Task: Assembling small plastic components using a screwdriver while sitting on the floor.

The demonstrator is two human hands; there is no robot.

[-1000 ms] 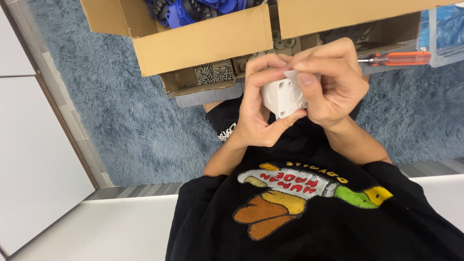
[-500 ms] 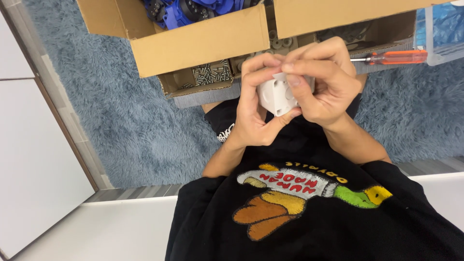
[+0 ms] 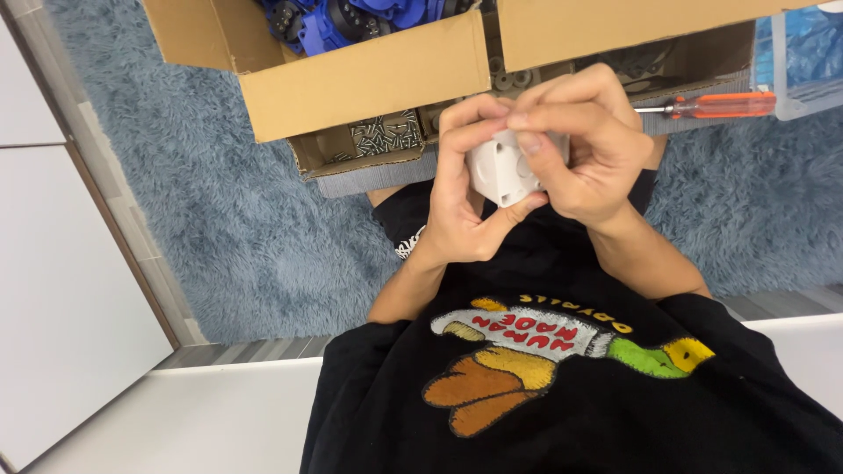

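A small white plastic part point(image 3: 502, 171) with round holes is held close to my chest between both hands. My left hand point(image 3: 464, 202) cups it from below and the side, thumb under its lower edge. My right hand point(image 3: 590, 149) wraps it from the right, with thumb and forefinger pinching at its top face. Whether a tiny piece sits between those fingertips is hidden. My black printed shirt fills the lower part of the view.
Ahead lie open cardboard boxes: one point(image 3: 351, 66) holds blue and black parts point(image 3: 351, 17), a lower tray point(image 3: 373, 140) holds several small screws. An orange-handled screwdriver point(image 3: 716, 105) rests at right beside a clear blue container point(image 3: 808, 53). Blue shaggy rug point(image 3: 219, 211) below; white panels at left.
The hands with the white part have shifted slightly up and toward the boxes; the right fingers have closed in more over its top. Grip otherwise the same.
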